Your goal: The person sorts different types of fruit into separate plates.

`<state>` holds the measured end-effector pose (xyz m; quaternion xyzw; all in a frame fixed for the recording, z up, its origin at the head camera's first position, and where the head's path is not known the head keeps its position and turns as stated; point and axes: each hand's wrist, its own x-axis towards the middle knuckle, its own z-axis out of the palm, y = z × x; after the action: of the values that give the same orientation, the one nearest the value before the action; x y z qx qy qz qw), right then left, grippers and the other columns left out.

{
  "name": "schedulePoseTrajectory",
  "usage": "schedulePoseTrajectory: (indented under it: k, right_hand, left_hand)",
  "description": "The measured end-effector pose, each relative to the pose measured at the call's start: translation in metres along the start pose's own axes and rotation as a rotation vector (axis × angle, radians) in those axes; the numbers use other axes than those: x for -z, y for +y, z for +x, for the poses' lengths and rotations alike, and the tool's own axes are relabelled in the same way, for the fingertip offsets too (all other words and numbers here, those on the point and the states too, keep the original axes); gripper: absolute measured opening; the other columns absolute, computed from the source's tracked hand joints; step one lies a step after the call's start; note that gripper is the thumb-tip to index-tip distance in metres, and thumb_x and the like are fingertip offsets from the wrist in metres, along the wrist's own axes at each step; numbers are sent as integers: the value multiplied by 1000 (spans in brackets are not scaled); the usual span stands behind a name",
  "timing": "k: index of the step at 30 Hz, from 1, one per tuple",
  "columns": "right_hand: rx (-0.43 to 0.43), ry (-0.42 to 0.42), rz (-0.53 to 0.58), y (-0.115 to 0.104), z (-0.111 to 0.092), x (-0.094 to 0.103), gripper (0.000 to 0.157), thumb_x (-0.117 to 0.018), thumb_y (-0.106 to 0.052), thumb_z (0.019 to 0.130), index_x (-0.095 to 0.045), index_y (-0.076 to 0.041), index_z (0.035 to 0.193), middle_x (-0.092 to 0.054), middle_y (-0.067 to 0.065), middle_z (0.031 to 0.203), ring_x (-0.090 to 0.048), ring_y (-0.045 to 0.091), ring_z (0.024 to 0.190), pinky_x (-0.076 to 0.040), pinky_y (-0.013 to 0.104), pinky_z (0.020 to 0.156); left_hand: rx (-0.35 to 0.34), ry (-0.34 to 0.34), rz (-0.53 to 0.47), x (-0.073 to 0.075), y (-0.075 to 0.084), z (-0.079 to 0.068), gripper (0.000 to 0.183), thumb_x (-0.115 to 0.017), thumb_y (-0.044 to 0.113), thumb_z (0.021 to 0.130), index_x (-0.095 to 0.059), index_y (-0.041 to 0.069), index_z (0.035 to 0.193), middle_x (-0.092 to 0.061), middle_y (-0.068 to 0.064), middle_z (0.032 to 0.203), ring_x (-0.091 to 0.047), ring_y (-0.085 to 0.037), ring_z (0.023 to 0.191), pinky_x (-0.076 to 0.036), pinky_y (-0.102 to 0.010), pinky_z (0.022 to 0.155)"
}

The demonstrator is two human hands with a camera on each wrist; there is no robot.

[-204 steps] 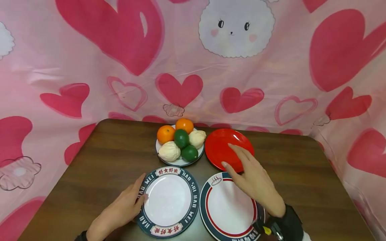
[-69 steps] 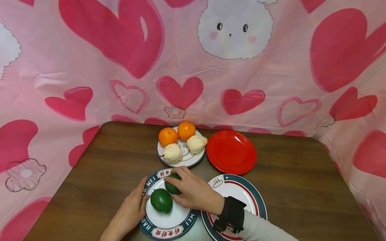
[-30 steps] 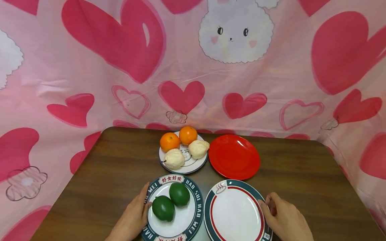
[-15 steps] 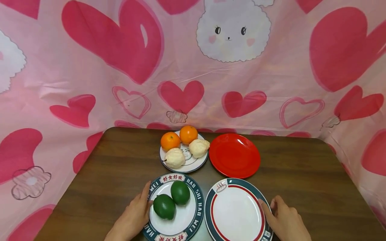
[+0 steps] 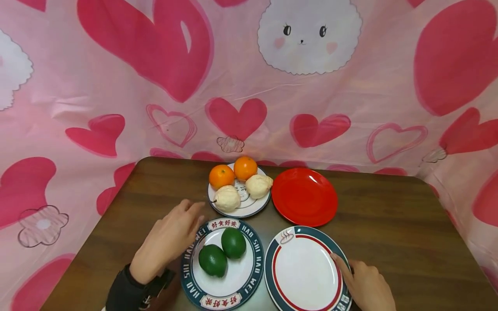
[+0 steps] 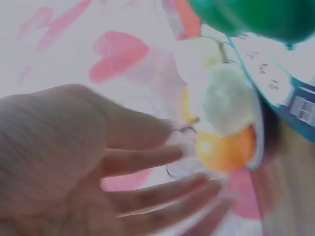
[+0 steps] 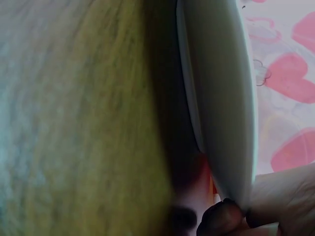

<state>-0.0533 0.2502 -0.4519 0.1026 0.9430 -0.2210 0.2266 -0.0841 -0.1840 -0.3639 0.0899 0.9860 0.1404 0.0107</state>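
Observation:
My left hand (image 5: 171,235) hovers with fingers spread just left of the fruit plate (image 5: 249,211), nearest a pale ribbed fruit (image 5: 227,198) with a thin stem. In the left wrist view that hand (image 6: 98,162) holds nothing. Two dark green lime-like fruits (image 5: 212,261) lie on the blue-rimmed plate with lettering (image 5: 253,276). With my right hand (image 5: 367,280) I pinch the right rim of a white plate with a red ring (image 5: 305,276). The right wrist view shows this plate (image 7: 221,98) edge-on, thumb on one side and a fingertip (image 7: 221,216) on the other.
Two oranges (image 5: 245,168) and a second pale fruit (image 5: 258,186) share the fruit plate. A red plate (image 5: 304,196) stands to its right at the back. The wooden table (image 5: 389,224) ends at a pink heart-patterned cloth (image 5: 233,52).
Both green fruits went from the fruit plate to the lettered plate, the last carried by my right hand. My right hand then moved to the right plate's rim. My left hand has left the lettered plate, moving forward.

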Motion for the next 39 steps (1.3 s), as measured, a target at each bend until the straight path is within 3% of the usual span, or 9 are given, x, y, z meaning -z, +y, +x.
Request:
schedulePoseTrajectory:
  k: [3, 5, 9, 12, 15, 21, 30, 34, 39]
  right_hand:
    - [-3, 12, 8, 0, 0, 0, 91, -29, -86, 81, -67, -5, 93, -60, 5, 74, -57, 22, 70, -50, 49, 66]
    - [-1, 19, 12, 1, 0, -1, 91, -29, -86, 81, -67, -5, 94, -61, 6, 75, -57, 23, 70, -50, 50, 68]
    - [-11, 25, 10, 0, -1, -2, 92, -29, -86, 81, -68, -4, 100, -62, 8, 78, -58, 24, 71, -51, 53, 70]
    - [-20, 18, 7, -1, -1, -5, 96, -27, -87, 80, -68, -3, 104, -63, 9, 80, -58, 24, 72, -51, 55, 72]
    - [-31, 4, 7, -1, 0, -7, 101, -25, -89, 78, -67, -2, 107, -63, 10, 81, -58, 24, 72, -51, 55, 75]
    - [-53, -13, 3, -2, 1, -7, 106, -23, -91, 75, -66, -1, 111, -64, 11, 83, -58, 24, 73, -51, 56, 78]
    - [-20, 40, 7, 1, 2, -7, 91, -28, -86, 81, -66, -5, 98, -60, 8, 78, -57, 24, 71, -50, 54, 70]
    - [-19, 44, 13, -1, 1, -6, 88, -30, -85, 81, -65, -6, 96, -59, 7, 77, -56, 23, 70, -50, 52, 69]
    - [-31, 35, 16, -1, 0, -5, 91, -29, -86, 81, -66, -4, 99, -60, 7, 78, -56, 22, 71, -51, 54, 72]
  left_hand:
    - [-101, 117, 2, 3, 11, 21, 55, -63, 34, 91, -51, 11, 140, -52, -17, 128, -55, -30, 107, -56, -45, 69]
    - [-152, 122, 15, 3, 17, 36, 62, -64, 38, 89, -47, 12, 143, -48, -20, 133, -52, -34, 111, -56, -46, 71]
    - [-196, 8, 20, -2, 26, 61, 70, -65, 44, 88, -43, 14, 146, -47, -22, 134, -50, -37, 112, -55, -50, 78]
    - [-182, -97, 18, -11, 27, 74, 68, -64, 43, 89, -44, 14, 147, -49, -21, 133, -51, -37, 112, -53, -55, 80]
    - [-164, -160, 32, -20, 28, 82, 65, -64, 41, 89, -47, 13, 144, -49, -20, 133, -51, -38, 114, -52, -58, 78]
    - [-158, -191, 73, -33, 28, 90, 70, -70, 42, 84, -45, 12, 142, -50, -19, 135, -55, -38, 113, -52, -60, 79]
    - [-204, -138, 71, -38, 27, 92, 74, -74, 48, 79, -48, 13, 139, -58, -18, 125, -61, -31, 94, -53, -57, 74]
    - [-220, -118, 27, -34, 38, 87, 77, -73, 50, 79, -48, 13, 141, -59, -18, 124, -62, -29, 91, -54, -50, 71]
    - [-310, -79, 15, -21, 64, 79, 73, -73, 48, 77, -50, 14, 138, -59, -12, 116, -57, -22, 81, -50, -37, 65]
